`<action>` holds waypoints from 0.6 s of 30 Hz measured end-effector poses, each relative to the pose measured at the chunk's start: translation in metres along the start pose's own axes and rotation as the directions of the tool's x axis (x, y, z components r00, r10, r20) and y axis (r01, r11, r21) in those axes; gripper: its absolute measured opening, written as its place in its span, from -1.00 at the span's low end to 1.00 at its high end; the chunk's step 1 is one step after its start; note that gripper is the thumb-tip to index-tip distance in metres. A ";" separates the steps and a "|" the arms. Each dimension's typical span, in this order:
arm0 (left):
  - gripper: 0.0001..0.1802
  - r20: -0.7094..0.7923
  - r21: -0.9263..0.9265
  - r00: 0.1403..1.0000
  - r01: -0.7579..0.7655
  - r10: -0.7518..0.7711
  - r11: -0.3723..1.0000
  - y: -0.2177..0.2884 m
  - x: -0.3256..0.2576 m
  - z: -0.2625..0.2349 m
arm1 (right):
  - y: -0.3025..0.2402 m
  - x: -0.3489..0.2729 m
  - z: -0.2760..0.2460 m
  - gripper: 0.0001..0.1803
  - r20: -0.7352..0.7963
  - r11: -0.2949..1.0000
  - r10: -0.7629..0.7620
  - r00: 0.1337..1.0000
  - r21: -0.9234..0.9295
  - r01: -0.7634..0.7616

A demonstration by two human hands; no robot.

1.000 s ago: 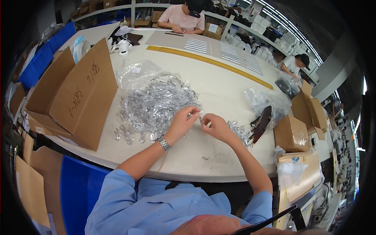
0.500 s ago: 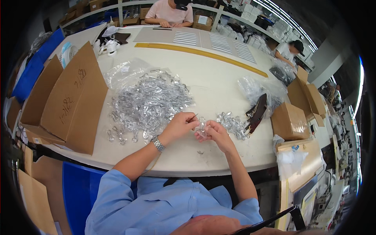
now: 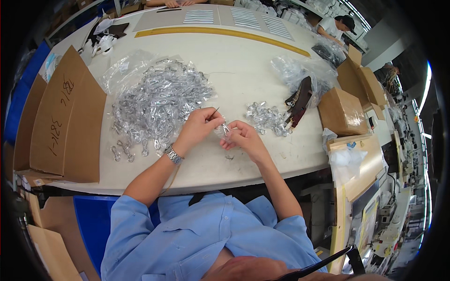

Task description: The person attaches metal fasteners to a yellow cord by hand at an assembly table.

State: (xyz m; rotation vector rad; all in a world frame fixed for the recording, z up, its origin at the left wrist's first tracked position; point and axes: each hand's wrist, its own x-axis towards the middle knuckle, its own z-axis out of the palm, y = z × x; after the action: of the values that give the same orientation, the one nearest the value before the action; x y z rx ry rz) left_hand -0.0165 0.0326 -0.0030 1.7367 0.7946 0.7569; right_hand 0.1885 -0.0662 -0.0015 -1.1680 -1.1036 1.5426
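Left hand [image 3: 199,125]: grip pinched on a thin dark pin.
Right hand [image 3: 241,136]: grip closed around a small clear-bagged silver metal clasp [image 3: 224,129], held between both hands just above the white bench [image 3: 243,75].
Beyond: heap of bagged silver clasps [image 3: 157,100].

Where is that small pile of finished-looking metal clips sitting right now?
In the head view, the small pile of metal clips lies on the white table, just right of the right hand and left of the dark brown tool.

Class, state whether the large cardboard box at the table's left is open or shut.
Open: the cardboard box has its flaps spread outward.
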 end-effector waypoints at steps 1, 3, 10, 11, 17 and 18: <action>-0.78 -0.034 0.017 0.999 -0.021 0.021 1.000 0.000 -0.003 0.003 | 0.000 0.000 0.001 -0.80 -0.004 0.999 -0.002 1.000 0.040 0.002; -0.77 -0.071 0.040 0.996 -0.047 0.050 0.998 0.006 -0.005 0.008 | 0.007 0.000 0.002 -0.80 -0.016 0.998 0.003 1.000 0.067 -0.002; -0.64 -0.010 0.213 0.992 -0.118 0.123 0.970 0.018 -0.006 0.007 | 0.006 0.001 -0.006 -0.80 0.091 1.000 0.007 0.996 -0.022 -0.005; -0.63 0.038 0.169 0.992 -0.124 0.119 0.978 0.015 -0.005 0.005 | 0.004 0.000 -0.008 -0.80 0.088 1.000 0.010 0.996 -0.021 -0.008; -0.76 0.046 0.078 0.992 -0.124 0.121 0.989 0.011 -0.001 0.009 | -0.007 -0.007 -0.013 -0.78 0.208 0.997 0.082 0.975 -0.027 -0.079; -0.76 0.050 0.076 0.991 -0.125 0.122 0.989 0.013 -0.001 0.010 | -0.008 -0.007 -0.012 -0.78 0.207 0.995 0.100 0.973 -0.029 -0.096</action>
State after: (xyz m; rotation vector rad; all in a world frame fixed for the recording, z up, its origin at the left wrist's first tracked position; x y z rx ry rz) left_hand -0.0067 0.0232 0.0066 1.8812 0.6988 0.7750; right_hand 0.2025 -0.0698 0.0061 -1.1066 -1.2144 1.7665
